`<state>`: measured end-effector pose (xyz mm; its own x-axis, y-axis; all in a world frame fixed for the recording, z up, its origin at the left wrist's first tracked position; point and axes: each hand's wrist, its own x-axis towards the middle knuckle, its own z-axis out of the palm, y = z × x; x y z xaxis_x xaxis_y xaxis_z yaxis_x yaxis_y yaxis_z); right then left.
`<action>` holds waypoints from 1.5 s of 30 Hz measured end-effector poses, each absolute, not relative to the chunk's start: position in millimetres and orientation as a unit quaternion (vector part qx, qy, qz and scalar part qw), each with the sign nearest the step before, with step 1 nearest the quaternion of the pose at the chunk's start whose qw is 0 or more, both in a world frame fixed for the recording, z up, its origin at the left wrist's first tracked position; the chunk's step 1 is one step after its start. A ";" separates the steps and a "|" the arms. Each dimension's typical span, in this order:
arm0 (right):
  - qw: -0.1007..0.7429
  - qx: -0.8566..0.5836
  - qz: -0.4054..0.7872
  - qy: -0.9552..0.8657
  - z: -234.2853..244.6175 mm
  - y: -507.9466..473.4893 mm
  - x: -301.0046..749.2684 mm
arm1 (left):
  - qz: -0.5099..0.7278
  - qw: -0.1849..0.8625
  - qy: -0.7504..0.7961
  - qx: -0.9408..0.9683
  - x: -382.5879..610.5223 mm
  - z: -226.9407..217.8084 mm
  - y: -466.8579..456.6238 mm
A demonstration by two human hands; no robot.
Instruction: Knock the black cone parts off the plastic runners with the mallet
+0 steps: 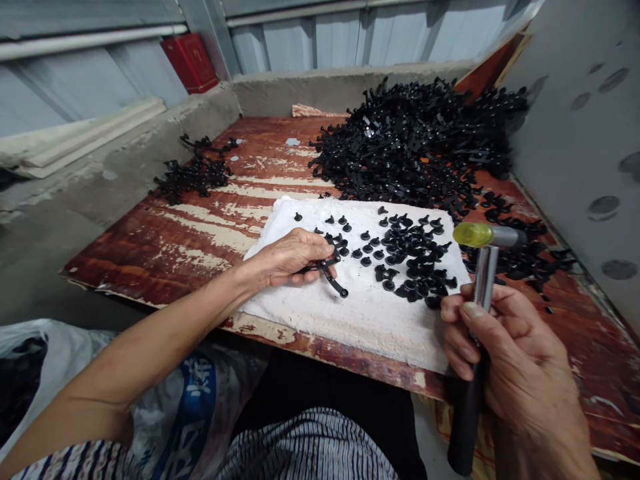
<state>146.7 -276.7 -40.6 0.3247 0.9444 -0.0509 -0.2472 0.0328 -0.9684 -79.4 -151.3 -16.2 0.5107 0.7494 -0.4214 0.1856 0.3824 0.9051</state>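
My left hand (300, 257) is closed on a small black curved part (334, 280), thumb on top, just over the white cloth pad (300, 313). One end of that part sticks out toward me and has a round tip. My right hand (515, 340) grips a hammer (484, 280) by its black handle, with the head raised above the pad's right edge. The head has a yellow face on the left side and a grey one on the right. Small black mushroom-shaped pieces (413, 253) lie on the pad, scattered near my left fingers and heaped toward the right.
A large heap of black parts (415, 140) covers the back right of the worn red-brown board (270, 157). A smaller pile (195, 170) lies at the left. A grey panel (590, 153) rises on the right. Plastic sacks (155, 400) stand below the front edge.
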 end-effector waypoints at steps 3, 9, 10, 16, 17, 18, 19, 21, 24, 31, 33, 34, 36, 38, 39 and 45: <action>0.634 -0.515 0.465 -0.341 -41.1 -276.6 147.0 | 0.196 0.698 0.453 0.519 -79.4 -16.0 -151.4; 0.630 -0.524 0.460 -0.342 -41.8 -276.1 147.2 | 0.185 0.688 0.469 0.522 -78.4 -14.2 -152.2; 0.631 -0.523 0.459 -0.342 -41.8 -276.0 147.0 | 0.187 0.687 0.470 0.522 -78.0 -13.8 -152.4; 0.634 -0.521 0.460 -0.341 -41.7 -276.4 147.3 | 0.183 0.672 0.492 0.522 -75.0 -12.2 -152.7; 0.633 -0.520 0.461 -0.340 -41.8 -276.5 147.5 | 0.180 0.667 0.496 0.527 -74.7 -12.2 -152.3; 0.633 -0.520 0.462 -0.340 -41.9 -276.5 147.6 | 0.175 0.661 0.498 0.534 -74.5 -12.3 -151.9; 0.632 -0.520 0.463 -0.340 -42.0 -276.3 147.6 | 0.169 0.655 0.500 0.541 -74.4 -12.5 -151.5; 0.632 -0.519 0.463 -0.341 -42.0 -275.9 147.2 | 0.157 0.644 0.504 0.553 -74.4 -12.7 -151.1; 0.635 -0.518 0.461 -0.339 -41.6 -275.7 146.7 | 0.164 0.634 0.515 0.553 -74.4 -12.4 -151.7; 0.633 -0.513 0.461 -0.351 -42.2 -277.2 148.5 | 0.161 0.624 0.523 0.557 -72.4 -10.0 -153.3; 0.630 -0.512 0.465 -0.352 -42.6 -277.1 148.6 | 0.163 0.619 0.525 0.561 -72.1 -10.0 -153.4; 0.630 -0.511 0.467 -0.352 -42.6 -277.0 148.5 | 0.162 0.616 0.528 0.562 -71.9 -9.9 -153.5; 0.631 -0.512 0.467 -0.349 -42.4 -276.8 147.8 | 0.152 0.611 0.533 0.566 -71.4 -9.4 -153.8; 0.635 -0.513 0.462 -0.345 -41.8 -276.8 147.0 | 0.140 0.606 0.539 0.568 -70.7 -8.3 -153.9; 0.637 -0.513 0.461 -0.344 -41.5 -276.9 146.8 | 0.136 0.604 0.540 0.569 -70.3 -7.6 -153.9; 0.635 -0.506 0.464 -0.353 -41.7 -278.1 148.4 | 0.114 0.585 0.553 0.582 -69.7 -2.9 -150.0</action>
<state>148.4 -278.1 -41.7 0.3190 0.9475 -0.0209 -0.2332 0.0571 -0.9708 -69.7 -150.0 -2.9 0.3627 0.7773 -0.5141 0.5093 0.2967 0.8079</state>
